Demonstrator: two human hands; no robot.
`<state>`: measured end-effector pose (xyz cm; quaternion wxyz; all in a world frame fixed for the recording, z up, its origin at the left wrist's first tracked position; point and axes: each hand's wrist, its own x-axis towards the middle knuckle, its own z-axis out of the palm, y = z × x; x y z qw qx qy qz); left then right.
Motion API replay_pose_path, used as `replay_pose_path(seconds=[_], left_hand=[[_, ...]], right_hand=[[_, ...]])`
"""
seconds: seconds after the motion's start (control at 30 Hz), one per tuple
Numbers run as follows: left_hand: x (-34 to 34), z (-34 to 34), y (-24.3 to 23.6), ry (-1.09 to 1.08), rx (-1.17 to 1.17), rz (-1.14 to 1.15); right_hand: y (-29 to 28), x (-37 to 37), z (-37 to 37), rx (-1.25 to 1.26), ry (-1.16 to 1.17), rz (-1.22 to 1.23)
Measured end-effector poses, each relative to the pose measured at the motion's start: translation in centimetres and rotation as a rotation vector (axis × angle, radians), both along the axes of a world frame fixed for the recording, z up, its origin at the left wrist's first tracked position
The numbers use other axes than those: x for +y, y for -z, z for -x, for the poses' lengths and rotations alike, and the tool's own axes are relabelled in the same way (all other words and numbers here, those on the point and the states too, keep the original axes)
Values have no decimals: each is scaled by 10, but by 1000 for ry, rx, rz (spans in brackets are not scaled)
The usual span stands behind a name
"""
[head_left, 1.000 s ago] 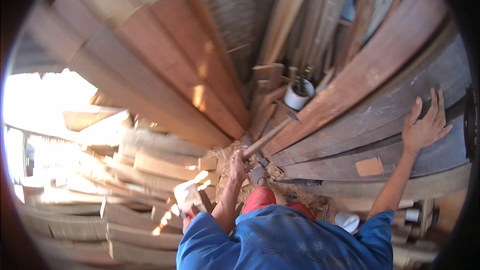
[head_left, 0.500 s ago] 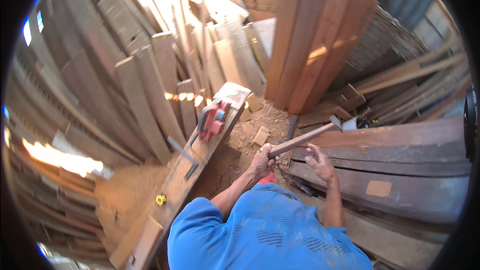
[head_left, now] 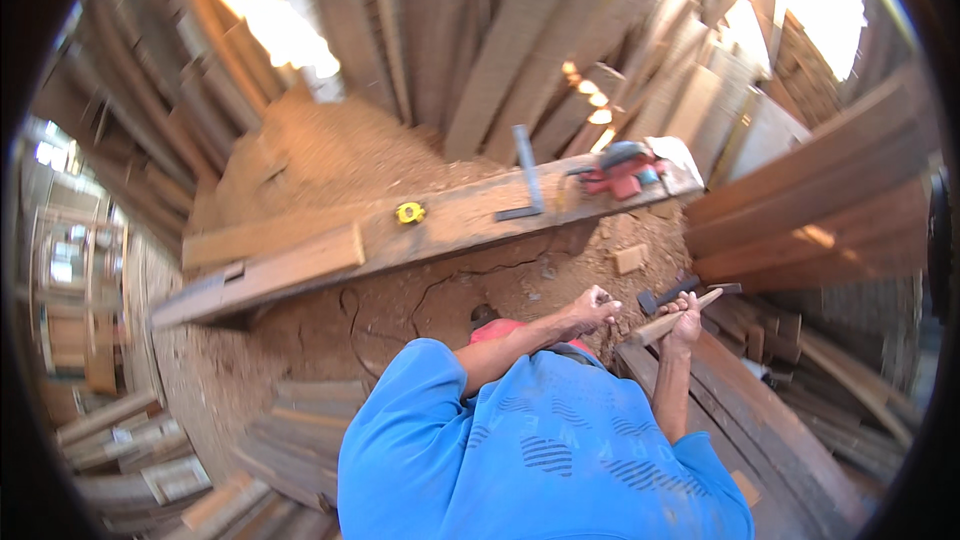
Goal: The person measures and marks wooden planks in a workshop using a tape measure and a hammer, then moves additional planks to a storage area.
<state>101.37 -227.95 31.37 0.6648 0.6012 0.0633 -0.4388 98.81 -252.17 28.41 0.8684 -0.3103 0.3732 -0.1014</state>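
My right hand (head_left: 683,323) is closed around the pale wooden handle (head_left: 658,329) of what looks like a hammer. Its dark metal head (head_left: 731,288) points away to the right. Just left of it, my left hand (head_left: 596,309) is apart from the handle, its fingers curled in. Whether anything small sits in them I cannot make out. A dark block-ended tool (head_left: 666,296) lies on the ground beyond my hands. On the plank bench (head_left: 450,227) in front are a red electric planer (head_left: 622,174), a metal try square (head_left: 529,175) and a yellow tape measure (head_left: 410,213).
A mortised wood piece (head_left: 270,272) lies on the bench's left part. Sawdust (head_left: 335,155) covers the ground behind it, and a black cable (head_left: 420,302) runs below. Boards (head_left: 520,50) stand upright at the back. Dark planks (head_left: 765,420) lie at my right.
The view has swung left, showing more of the bench. The wooden-handled tool has passed from my left hand to my right, which was open before. My left hand has come away from it.
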Motion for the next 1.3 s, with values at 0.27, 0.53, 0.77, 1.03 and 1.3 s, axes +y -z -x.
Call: replay_pose_path(seconds=[0.27, 0.53, 0.77, 1.03, 1.3], left_hand=[[229, 29, 63, -754, 121, 96], [330, 51, 49, -967, -69, 63], [317, 78, 67, -1092, -23, 121], [323, 78, 49, -1395, -85, 119], [298, 100, 55, -1546, -187, 73]], right_hand=[[-33, 160, -57, -9, -561, 411], [-126, 269, -114, -527, -615, 652], [-149, 317, -139, -689, -720, 845], [-124, 350, -161, -686, -1054, 897], [-130, 419, -176, -916, -1241, 651]])
